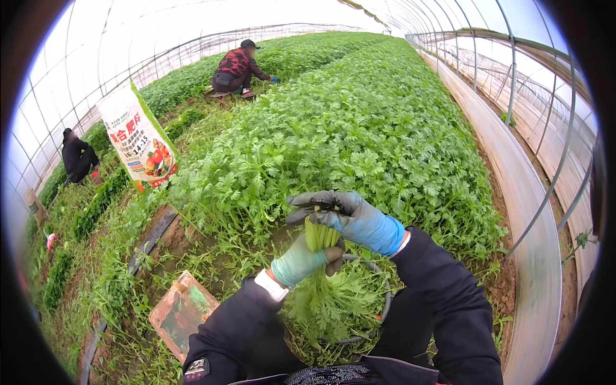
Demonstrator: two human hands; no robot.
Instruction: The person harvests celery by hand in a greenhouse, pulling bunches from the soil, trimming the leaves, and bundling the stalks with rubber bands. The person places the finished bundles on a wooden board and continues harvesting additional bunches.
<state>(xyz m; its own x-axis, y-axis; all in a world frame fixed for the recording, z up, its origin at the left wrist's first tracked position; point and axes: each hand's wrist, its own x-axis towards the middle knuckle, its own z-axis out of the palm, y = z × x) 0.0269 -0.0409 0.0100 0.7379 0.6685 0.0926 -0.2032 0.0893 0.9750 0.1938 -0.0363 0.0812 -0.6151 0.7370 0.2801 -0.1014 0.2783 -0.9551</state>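
My left hand (305, 260), in a green-and-dark work glove, is closed around a bunch of leafy greens (320, 236) with lobed leaves, like garland chrysanthemum. The pale stems point up and the leaves hang down. At the stem ends, my right hand (349, 216) wears a blue glove with blackened fingers. Its thumb and fingers lie around the upper tips, partly hiding them. Beneath the bunch stands a round tub (388, 301) with a grey rim, holding loose greens. Just beyond my hands grows a dense bed of the same plants (346, 144).
A worn box-like stool (183, 313) is at lower left. A printed fertilizer sack (139, 139) stands beyond it. Two people, one in a red-and-black jacket (236, 65) and one in dark clothes (77, 156), crouch farther off. Plastic sheeting (529, 269) and metal hoops (512, 62) border the right side.
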